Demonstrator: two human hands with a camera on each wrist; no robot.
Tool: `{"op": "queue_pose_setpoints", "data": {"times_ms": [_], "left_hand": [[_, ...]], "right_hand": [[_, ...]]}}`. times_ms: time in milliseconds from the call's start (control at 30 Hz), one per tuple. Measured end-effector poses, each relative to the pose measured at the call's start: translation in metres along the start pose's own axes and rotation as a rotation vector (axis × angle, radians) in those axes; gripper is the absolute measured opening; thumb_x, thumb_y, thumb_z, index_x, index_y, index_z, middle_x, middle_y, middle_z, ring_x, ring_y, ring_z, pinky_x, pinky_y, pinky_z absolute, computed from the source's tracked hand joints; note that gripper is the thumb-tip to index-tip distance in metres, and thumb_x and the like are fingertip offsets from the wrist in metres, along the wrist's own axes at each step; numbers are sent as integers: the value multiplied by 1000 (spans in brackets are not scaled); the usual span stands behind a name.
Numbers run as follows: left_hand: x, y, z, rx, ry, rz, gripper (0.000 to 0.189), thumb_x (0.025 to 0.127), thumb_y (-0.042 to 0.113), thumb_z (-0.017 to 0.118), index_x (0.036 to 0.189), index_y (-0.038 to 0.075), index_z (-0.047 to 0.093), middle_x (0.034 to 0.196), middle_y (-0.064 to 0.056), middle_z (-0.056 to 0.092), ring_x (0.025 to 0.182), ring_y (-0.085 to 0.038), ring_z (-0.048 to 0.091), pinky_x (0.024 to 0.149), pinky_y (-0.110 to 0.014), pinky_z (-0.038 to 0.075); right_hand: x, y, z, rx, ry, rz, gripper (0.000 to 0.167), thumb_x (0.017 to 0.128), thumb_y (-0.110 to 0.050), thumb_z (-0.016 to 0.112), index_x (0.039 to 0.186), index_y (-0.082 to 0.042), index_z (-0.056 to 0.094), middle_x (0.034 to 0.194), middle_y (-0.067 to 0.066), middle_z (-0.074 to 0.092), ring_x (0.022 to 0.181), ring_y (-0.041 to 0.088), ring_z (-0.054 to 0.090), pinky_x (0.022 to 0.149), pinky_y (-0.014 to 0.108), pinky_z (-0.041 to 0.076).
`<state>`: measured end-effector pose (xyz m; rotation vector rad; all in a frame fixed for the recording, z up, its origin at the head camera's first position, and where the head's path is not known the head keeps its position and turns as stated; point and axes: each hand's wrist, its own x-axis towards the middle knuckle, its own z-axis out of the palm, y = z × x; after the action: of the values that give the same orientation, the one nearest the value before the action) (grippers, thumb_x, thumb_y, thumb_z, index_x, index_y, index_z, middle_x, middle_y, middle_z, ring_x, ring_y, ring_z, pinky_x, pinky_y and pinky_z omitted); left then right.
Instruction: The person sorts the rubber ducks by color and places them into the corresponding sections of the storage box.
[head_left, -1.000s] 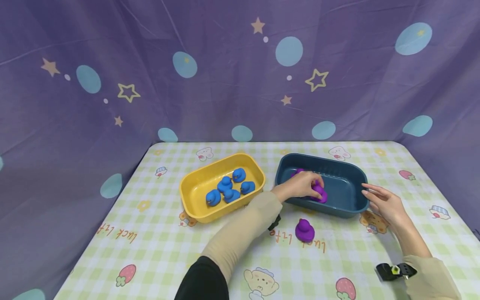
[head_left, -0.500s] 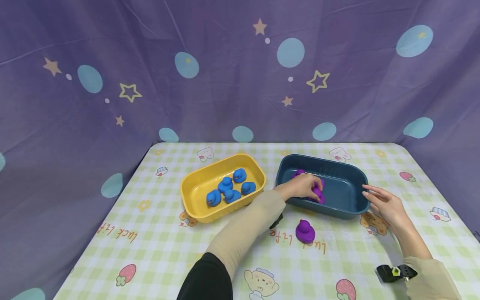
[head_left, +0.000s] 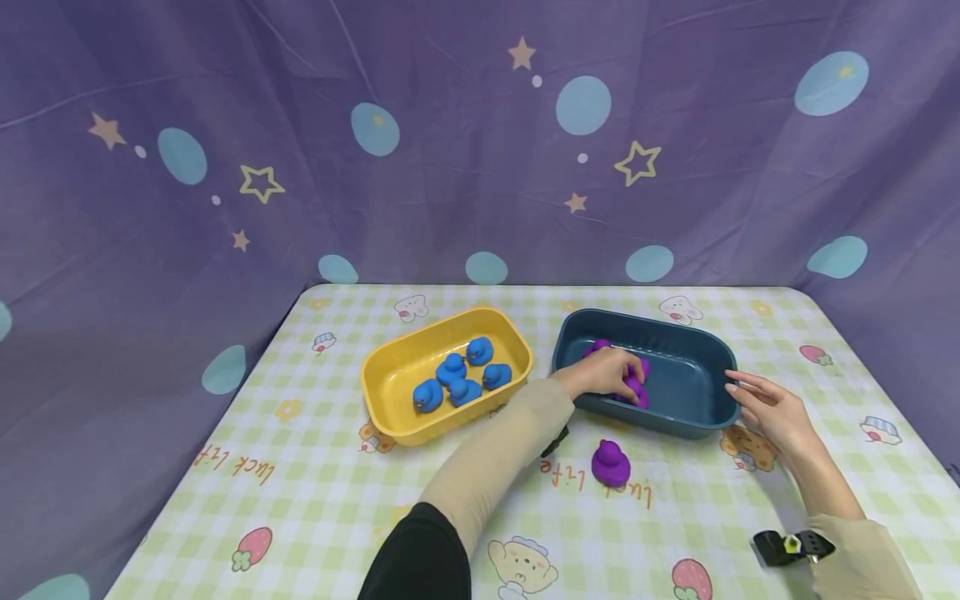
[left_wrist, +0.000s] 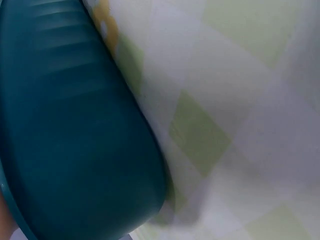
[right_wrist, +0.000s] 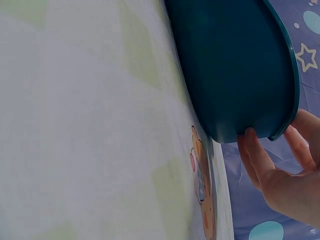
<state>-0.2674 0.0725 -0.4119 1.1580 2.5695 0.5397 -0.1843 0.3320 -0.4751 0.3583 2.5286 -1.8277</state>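
My left hand (head_left: 604, 372) reaches into the dark teal bin (head_left: 693, 379), its thumb and fingers curled around a purple rubber duck (head_left: 635, 390). More purple ducks lie in the bin near that hand, partly hidden by it; one purple duck (head_left: 597, 345) shows behind the knuckles. At the bin's right end, the fairly straight fingers of my right hand (head_left: 774, 414) touch the outer wall and rim. The right wrist view shows fingertips (right_wrist: 249, 132) against the bin's end. Only the bin's outer side (left_wrist: 85, 140) and a sliver of hand appear in the left wrist view.
A yellow bin (head_left: 390, 421) with several blue rubber ducks (head_left: 452, 367) stands to the left. A single purple duck (head_left: 611, 464) sits on the checked tablecloth (head_left: 337, 500) in front of the teal bin. A purple patterned curtain (head_left: 450, 200) hangs behind the table.
My left hand has shifted the purple duck slightly leftward inside the teal bin, then held nearly still. The right hand keeps its place at the bin's end.
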Motion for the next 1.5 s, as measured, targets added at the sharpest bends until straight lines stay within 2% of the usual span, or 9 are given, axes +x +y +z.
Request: {"op": "queue_pose_setpoints", "data": {"times_ms": [100, 267, 600, 800, 933, 1033, 1133, 1267, 1500], "left_hand": [[0, -1, 0, -3, 6, 3, 28, 70, 25, 75, 93, 13, 66, 87, 4, 63, 73, -2, 51, 62, -8, 37], [0, -2, 1, -21, 13, 3, 28, 69, 24, 76, 93, 13, 66, 88, 3, 63, 76, -3, 52, 63, -9, 37], [-5, -5, -3, -52, 31, -12, 29, 69, 23, 76, 95, 14, 67, 93, 0, 64, 84, -5, 55, 69, -8, 39], [-7, -6, -6, -10, 49, -2, 26, 72, 22, 74, 96, 15, 67, 89, 1, 64, 82, -4, 55, 71, -9, 38], [-12, -4, -10, -13, 48, -13, 24, 74, 22, 72, 97, 15, 66, 88, 2, 63, 83, -5, 55, 70, -11, 39], [-16, -2, -14, -28, 51, -21, 23, 76, 21, 70, 98, 15, 66, 88, 2, 63, 84, -7, 56, 69, -12, 39], [-20, -2, -17, -37, 60, -19, 23, 77, 21, 69, 99, 14, 65, 90, 2, 63, 86, -8, 56, 71, -12, 38], [-23, -4, -18, -52, 81, -4, 23, 78, 21, 68, 99, 13, 65, 94, 0, 63, 89, -8, 56, 72, -11, 38], [-30, -4, -20, -77, 111, 10, 20, 79, 20, 66, 98, 13, 65, 95, 0, 61, 88, -8, 55, 72, -11, 39]], "right_hand": [[-1, -2, 0, 14, -3, 6, 56, 80, -47, 58, 128, -21, 48, 114, 0, 47, 80, -15, 49, 66, 9, 46], [-1, -1, -1, 40, -21, 8, 55, 80, -45, 59, 128, -21, 49, 96, -19, 49, 79, -15, 51, 64, 8, 45], [-3, -3, 0, -13, 2, 27, 57, 79, -50, 57, 128, -23, 48, 113, -1, 45, 80, -15, 48, 66, 9, 46], [-15, -24, 3, -9, -28, 42, 56, 79, -49, 57, 129, -24, 47, 100, -19, 46, 82, -16, 46, 69, 9, 45], [-23, -34, 4, 2, -39, 31, 52, 81, -45, 57, 128, -23, 48, 94, -24, 46, 81, -16, 47, 68, 8, 45], [-25, -37, 7, 10, -8, 48, 49, 80, -45, 58, 124, -25, 52, 94, -20, 49, 80, -15, 48, 67, 9, 46], [-25, -38, 8, -10, -1, 46, 48, 81, -46, 57, 124, -26, 52, 112, 0, 51, 80, -15, 47, 67, 9, 46], [-26, -39, 8, -24, -23, 20, 51, 83, -45, 54, 128, -22, 48, 130, 24, 33, 79, -16, 44, 68, 10, 46], [-17, -25, 5, -13, -17, 39, 57, 79, -51, 56, 129, -25, 47, 133, 22, 31, 81, -16, 45, 69, 9, 45]]}}
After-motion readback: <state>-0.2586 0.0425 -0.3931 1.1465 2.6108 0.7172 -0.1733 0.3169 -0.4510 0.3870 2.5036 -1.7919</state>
